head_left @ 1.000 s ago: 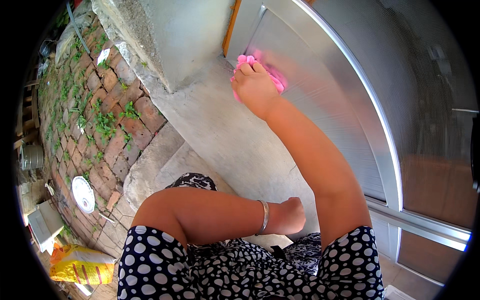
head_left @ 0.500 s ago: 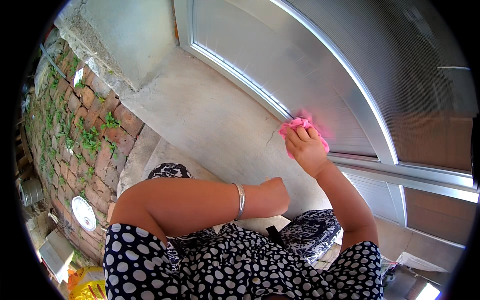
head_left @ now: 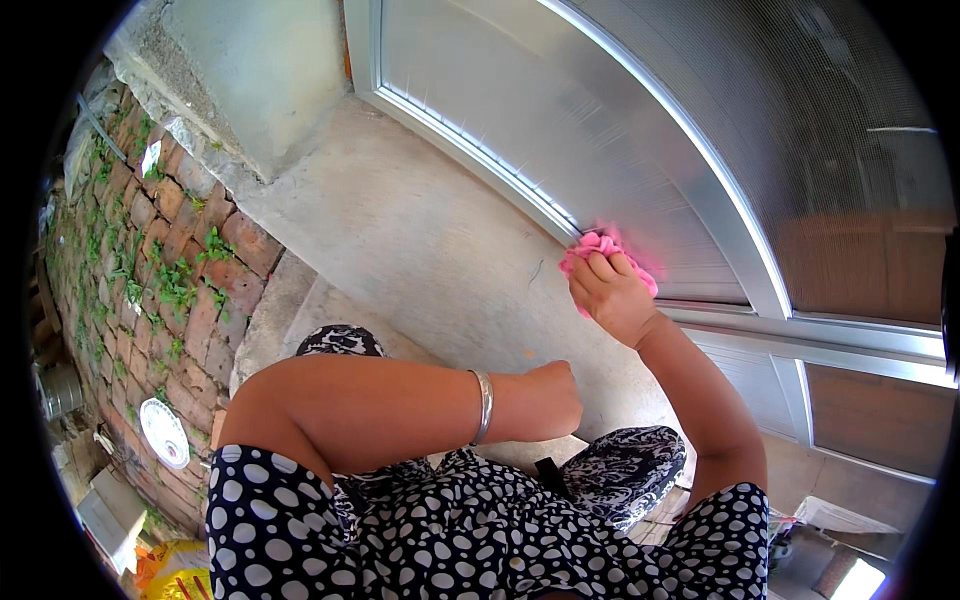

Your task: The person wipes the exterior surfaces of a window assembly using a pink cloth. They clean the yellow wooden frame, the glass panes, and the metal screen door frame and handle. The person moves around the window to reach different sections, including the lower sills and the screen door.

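1. Silvery metal door (head_left: 540, 110) spans the upper right.
2. Right hand (head_left: 615, 302) clamps its fingers on pink cloth (head_left: 602, 243) at the door's lower edge.
3. Left hand (head_left: 542, 402): fingers hidden; I cannot tell their state.
4. Silver bangle (head_left: 486, 407) circles left wrist.

Room lies open over the concrete slab (head_left: 430, 220); the door (head_left: 560, 120) blocks beyond, apparently even where dim.

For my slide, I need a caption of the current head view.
Right hand holding a pink cloth against a silver-framed door; left hand curled, a silver bangle on its wrist.
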Demonstrator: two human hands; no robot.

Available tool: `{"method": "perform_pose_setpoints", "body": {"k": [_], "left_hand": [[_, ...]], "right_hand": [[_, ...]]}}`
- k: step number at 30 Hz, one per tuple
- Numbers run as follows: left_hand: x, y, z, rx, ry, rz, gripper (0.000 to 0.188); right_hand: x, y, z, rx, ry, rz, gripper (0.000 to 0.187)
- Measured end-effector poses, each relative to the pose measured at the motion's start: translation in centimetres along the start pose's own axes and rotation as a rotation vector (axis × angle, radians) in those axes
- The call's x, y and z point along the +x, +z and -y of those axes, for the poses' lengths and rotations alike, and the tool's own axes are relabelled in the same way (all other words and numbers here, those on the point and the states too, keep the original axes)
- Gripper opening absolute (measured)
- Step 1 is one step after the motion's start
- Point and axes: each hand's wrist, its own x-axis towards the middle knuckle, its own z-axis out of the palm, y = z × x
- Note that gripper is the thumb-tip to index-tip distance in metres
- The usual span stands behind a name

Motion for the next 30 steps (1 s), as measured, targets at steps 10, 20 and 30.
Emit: {"method": "perform_pose_setpoints", "body": {"k": [10,20,30], "left_hand": [[0.0,-1.2,1.2,0.040,-0.041,-0.103,0.005],[-0.6,-1.8,1.3,0.083,-0.076,-0.238,0.007],[0.0,-2.1,1.4,-0.054,-0.075,-0.157,0.011]], "right_hand": [[18.7,-3.2,-3.9,-0.109,0.018,-0.302,0.032],[29.7,-8.5,-6.8,-0.275,0.241,-0.518,0.030],[30.7,-0.9,-4.2,-0.115,0.114,-0.263,0.026]]}}
